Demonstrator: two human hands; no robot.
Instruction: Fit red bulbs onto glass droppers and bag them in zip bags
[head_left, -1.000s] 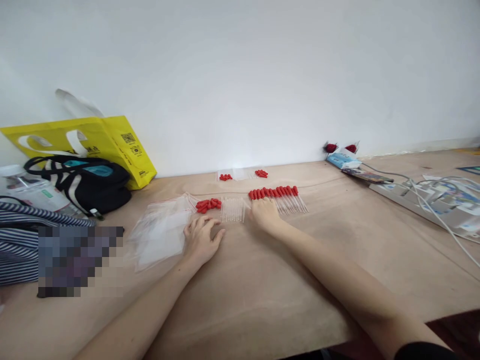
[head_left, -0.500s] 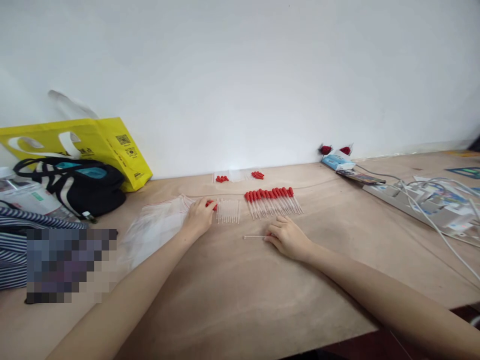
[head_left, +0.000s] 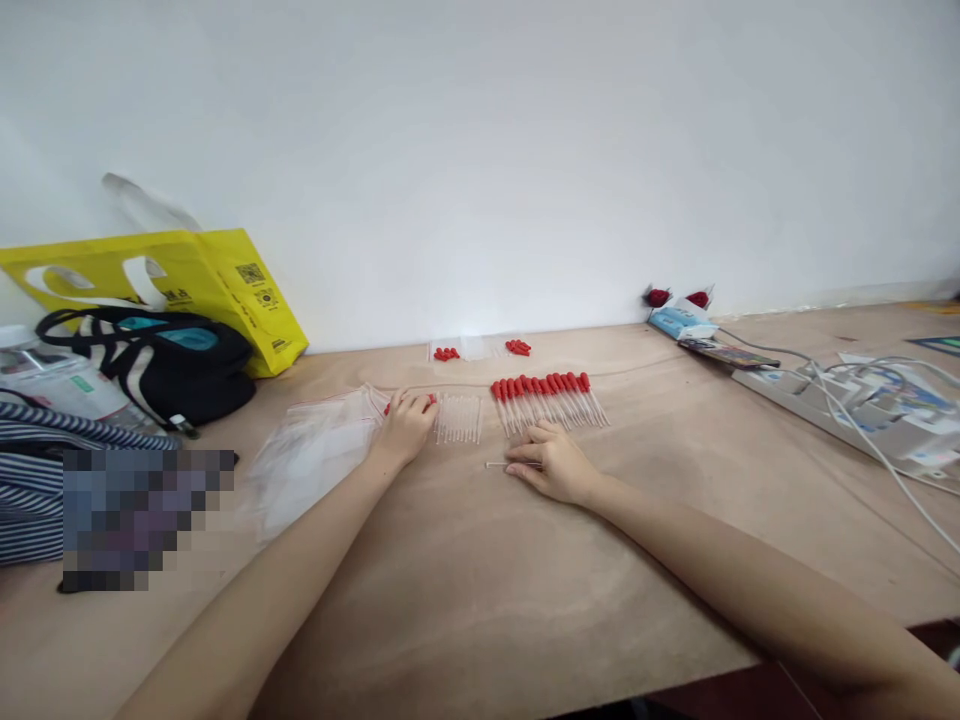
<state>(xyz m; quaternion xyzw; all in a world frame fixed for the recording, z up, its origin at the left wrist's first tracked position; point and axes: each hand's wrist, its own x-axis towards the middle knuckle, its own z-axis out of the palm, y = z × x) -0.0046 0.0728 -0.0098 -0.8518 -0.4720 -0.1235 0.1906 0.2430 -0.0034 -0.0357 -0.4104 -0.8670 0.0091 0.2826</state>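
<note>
My right hand (head_left: 555, 464) grips a thin clear glass dropper tube (head_left: 495, 465); the tube's free end points left, and the rest is hidden by my fingers. Over a small pile of red rubber bulbs (head_left: 388, 408) lies my left hand (head_left: 406, 430), its fingers closed at a red rubber bulb (head_left: 431, 400), partly covering the pile. Just right of that hand, bare glass tubes (head_left: 459, 418) lie side by side in a row. Beyond my right hand, a row of droppers (head_left: 544, 390) wears red bulbs at the far ends.
Clear zip bags (head_left: 311, 455) lie left of my left hand. Red bulbs on clear plastic (head_left: 472, 348) sit near the wall. At left stand a yellow bag (head_left: 225, 270) and a black bag (head_left: 195, 380); at right are a power strip (head_left: 825, 415), cables and a blue packet (head_left: 682, 322).
My right hand has moved left with the glass tube, closer to the bare tubes. My left hand stays at the red bulbs, its fingers shifted slightly. The view has moved a little.
</note>
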